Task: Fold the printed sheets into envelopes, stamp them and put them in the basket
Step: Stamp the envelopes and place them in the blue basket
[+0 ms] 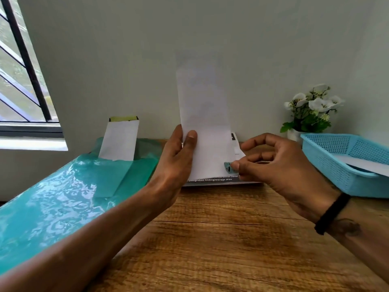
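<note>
White envelope held upright above desk, light, floppy, creasing easily; left hand gripping its 9 o'clock edge, right hand pinching stamp at 5 o'clock corner; best supported low; basket at 3 o'clock

Soft daylight from window; glare on teal sheet; edge distortion

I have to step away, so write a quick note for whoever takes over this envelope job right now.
Left hand holds the folded envelope upright above the table.
Right hand presses a stamp onto its lower corner.
More printed sheets lie flat under it; spare envelopes stand by the wall.
Basket, at right, already holds white paper.
Left: finish stamping, drop it in the basket, then fold the remaining sheets.
</note>
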Demonstrator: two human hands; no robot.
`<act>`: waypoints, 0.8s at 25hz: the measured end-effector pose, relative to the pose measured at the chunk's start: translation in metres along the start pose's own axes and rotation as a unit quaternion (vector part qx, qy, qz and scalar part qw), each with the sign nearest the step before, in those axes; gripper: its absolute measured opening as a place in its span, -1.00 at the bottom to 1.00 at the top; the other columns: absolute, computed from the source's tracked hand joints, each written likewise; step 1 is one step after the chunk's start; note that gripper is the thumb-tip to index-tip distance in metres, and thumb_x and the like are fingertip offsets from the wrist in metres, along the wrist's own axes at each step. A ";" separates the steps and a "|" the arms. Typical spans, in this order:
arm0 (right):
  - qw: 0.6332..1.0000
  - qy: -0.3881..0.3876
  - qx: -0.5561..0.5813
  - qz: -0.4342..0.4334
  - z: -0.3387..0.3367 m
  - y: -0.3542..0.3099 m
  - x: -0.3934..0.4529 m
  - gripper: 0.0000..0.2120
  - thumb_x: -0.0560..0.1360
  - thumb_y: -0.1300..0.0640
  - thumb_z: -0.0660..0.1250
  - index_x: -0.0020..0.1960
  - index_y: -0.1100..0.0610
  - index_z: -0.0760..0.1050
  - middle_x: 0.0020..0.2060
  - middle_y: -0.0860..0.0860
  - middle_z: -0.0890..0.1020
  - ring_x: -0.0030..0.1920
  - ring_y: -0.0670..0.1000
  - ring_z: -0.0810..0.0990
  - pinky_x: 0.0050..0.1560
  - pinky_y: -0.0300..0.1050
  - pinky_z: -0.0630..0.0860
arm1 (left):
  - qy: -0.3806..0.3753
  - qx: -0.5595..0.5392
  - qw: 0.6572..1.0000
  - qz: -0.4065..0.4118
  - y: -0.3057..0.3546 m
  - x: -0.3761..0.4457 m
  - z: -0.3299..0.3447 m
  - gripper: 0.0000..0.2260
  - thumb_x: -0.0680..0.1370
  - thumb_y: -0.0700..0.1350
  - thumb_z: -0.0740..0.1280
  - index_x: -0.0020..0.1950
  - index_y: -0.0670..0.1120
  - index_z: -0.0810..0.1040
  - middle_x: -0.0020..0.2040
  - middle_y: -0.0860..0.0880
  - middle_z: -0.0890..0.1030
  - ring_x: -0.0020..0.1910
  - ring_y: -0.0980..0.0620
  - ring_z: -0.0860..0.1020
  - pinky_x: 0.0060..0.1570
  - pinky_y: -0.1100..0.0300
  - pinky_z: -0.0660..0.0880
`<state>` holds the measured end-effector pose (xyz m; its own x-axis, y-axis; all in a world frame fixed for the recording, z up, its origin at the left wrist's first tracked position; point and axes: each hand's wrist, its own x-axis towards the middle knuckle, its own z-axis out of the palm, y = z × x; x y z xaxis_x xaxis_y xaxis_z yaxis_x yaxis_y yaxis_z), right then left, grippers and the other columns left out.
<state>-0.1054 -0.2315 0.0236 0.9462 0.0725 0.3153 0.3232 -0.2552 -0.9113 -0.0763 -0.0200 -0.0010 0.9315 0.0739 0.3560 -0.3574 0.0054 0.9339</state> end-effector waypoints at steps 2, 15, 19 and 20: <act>1.000 0.005 -0.013 -0.007 0.002 -0.001 -0.002 -0.62 0.38 0.22 0.62 0.13 0.11 0.58 -0.20 0.01 0.79 -0.17 -0.04 0.79 -0.16 -0.14 0.72 | 0.003 -0.009 1.000 0.002 0.000 -0.001 0.000 -0.71 0.70 0.15 0.22 0.40 0.13 0.43 0.27 -0.03 0.64 0.18 -0.08 0.69 0.12 -0.17 0.66; 0.995 0.031 -0.086 -0.042 0.002 -0.004 -0.005 -0.65 0.40 0.09 0.62 0.10 0.00 0.57 -0.21 -0.19 0.77 -0.16 -0.22 0.75 -0.05 -0.17 0.69 | -0.047 0.107 0.993 0.015 0.005 -0.007 0.003 -0.11 0.33 -0.10 0.68 0.47 0.16 0.20 0.33 0.10 0.50 0.33 0.06 0.51 0.37 -0.06 0.53; 0.996 0.014 -0.084 -0.042 -0.002 -0.007 -0.003 -0.62 0.41 0.12 0.62 0.14 -0.02 0.56 -0.21 -0.11 0.79 -0.15 -0.14 0.77 0.03 -0.02 0.71 | -0.071 0.080 0.994 0.013 0.003 -0.002 -0.002 -0.07 0.23 0.01 0.71 0.46 0.19 0.26 0.34 0.07 0.55 0.35 0.00 0.55 0.34 -0.11 0.56; 0.996 0.010 -0.084 -0.042 -0.003 -0.007 -0.002 -0.61 0.41 0.13 0.62 0.16 -0.03 0.56 -0.21 -0.09 0.79 -0.15 -0.12 0.77 0.06 0.02 0.71 | -0.075 0.078 0.994 0.013 0.003 -0.002 -0.002 -0.06 0.21 0.04 0.70 0.45 0.18 0.27 0.33 0.06 0.56 0.34 0.00 0.56 0.33 -0.11 0.56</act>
<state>-0.1096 -0.2331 0.0306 0.9151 0.0823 0.3948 0.3925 -0.4061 -0.8252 -0.0792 -0.0179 0.0010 0.9256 -0.0779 0.3704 -0.3782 -0.1496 0.9136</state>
